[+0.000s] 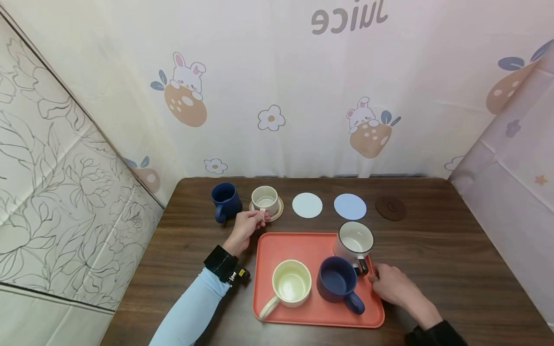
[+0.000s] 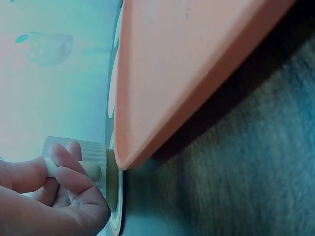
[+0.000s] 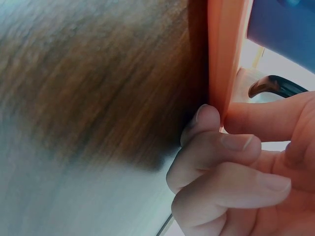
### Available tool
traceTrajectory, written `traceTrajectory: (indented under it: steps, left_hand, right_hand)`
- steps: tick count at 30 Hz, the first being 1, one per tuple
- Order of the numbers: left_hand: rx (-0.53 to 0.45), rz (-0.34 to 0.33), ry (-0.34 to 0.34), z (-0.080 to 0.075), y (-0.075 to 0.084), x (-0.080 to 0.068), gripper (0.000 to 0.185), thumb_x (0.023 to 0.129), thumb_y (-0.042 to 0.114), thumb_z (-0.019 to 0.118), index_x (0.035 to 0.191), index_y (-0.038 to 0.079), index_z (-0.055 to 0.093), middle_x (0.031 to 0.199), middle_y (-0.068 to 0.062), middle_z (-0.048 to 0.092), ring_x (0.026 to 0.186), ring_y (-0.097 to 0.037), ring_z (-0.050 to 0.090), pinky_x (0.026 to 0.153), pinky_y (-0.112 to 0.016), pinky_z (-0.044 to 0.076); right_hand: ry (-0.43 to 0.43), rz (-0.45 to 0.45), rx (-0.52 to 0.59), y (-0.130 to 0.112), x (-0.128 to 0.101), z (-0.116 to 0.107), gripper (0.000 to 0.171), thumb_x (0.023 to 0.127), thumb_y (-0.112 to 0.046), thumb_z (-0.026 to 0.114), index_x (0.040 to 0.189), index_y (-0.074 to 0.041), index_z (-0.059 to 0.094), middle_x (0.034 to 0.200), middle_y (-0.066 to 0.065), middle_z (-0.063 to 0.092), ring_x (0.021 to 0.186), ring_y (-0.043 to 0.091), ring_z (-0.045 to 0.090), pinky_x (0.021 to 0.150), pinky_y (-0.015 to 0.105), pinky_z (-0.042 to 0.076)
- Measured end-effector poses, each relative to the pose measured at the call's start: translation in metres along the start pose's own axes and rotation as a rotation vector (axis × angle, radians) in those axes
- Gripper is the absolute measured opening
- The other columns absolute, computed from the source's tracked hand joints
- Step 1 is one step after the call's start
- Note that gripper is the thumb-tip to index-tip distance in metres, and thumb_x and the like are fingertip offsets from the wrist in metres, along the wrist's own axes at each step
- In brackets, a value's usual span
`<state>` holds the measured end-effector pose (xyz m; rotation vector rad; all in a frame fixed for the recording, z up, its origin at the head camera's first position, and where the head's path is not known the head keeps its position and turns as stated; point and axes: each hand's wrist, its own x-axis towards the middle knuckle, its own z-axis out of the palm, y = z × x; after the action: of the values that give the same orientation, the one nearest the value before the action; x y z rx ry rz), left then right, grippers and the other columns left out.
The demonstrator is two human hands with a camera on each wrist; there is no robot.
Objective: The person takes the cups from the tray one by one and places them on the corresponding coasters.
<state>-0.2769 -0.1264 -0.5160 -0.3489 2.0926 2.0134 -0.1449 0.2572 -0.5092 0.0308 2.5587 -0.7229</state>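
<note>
My left hand (image 1: 249,224) pinches the handle of a small cream cup (image 1: 265,198) that sits on a tan coaster (image 1: 278,210) at the back of the table; the left wrist view shows the fingers (image 2: 69,172) wrapped round that handle. My right hand (image 1: 386,283) grips the right rim of an orange tray (image 1: 303,245), thumb on top and fingers (image 3: 216,147) under the edge. The tray carries a cream mug (image 1: 291,283), a dark blue mug (image 1: 337,283) and a white mug with a dark rim (image 1: 355,241).
A dark blue mug (image 1: 225,199) stands left of the cream cup. A white coaster (image 1: 307,205), a pale blue coaster (image 1: 349,206) and a dark brown coaster (image 1: 390,208) lie in a row along the back. Patterned cloth walls enclose the wooden table (image 1: 454,259).
</note>
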Motion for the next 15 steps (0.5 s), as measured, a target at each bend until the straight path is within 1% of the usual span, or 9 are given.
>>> traceTrajectory:
  steps: [5, 11, 15]
  left_hand:
    - [-0.002, -0.011, -0.001, -0.0005, -0.0001, 0.0018, 0.025, 0.108, 0.015, 0.062, 0.104, -0.003, 0.079, 0.098, -0.009, 0.077, 0.075, -0.013, 0.061, 0.080, -0.033, 0.048]
    - [-0.008, -0.017, -0.015, -0.0024, 0.0008, 0.0040, 0.026, 0.109, 0.015, 0.061, 0.109, -0.003, 0.078, 0.098, -0.009, 0.077, 0.075, -0.014, 0.060, 0.080, -0.033, 0.047]
    - [-0.012, -0.017, -0.030, -0.0036, 0.0012, 0.0052, 0.026, 0.108, 0.015, 0.061, 0.108, -0.004, 0.078, 0.098, -0.008, 0.076, 0.075, -0.014, 0.059, 0.078, -0.032, 0.047]
  right_hand:
    - [0.007, -0.006, -0.001, 0.0005, -0.0006, 0.0007, 0.023, 0.102, -0.011, 0.059, 0.117, 0.005, 0.065, 0.084, 0.004, 0.058, 0.074, 0.022, 0.056, 0.065, 0.037, 0.042]
    - [0.016, -0.012, 0.006, 0.0008, -0.0012, 0.0013, 0.019, 0.102, -0.011, 0.059, 0.113, 0.004, 0.065, 0.081, 0.005, 0.056, 0.073, 0.021, 0.055, 0.064, 0.036, 0.042]
    - [0.018, -0.013, 0.000, 0.0015, -0.0013, 0.0016, 0.021, 0.102, -0.012, 0.059, 0.115, 0.005, 0.065, 0.082, 0.004, 0.057, 0.074, 0.022, 0.055, 0.065, 0.037, 0.042]
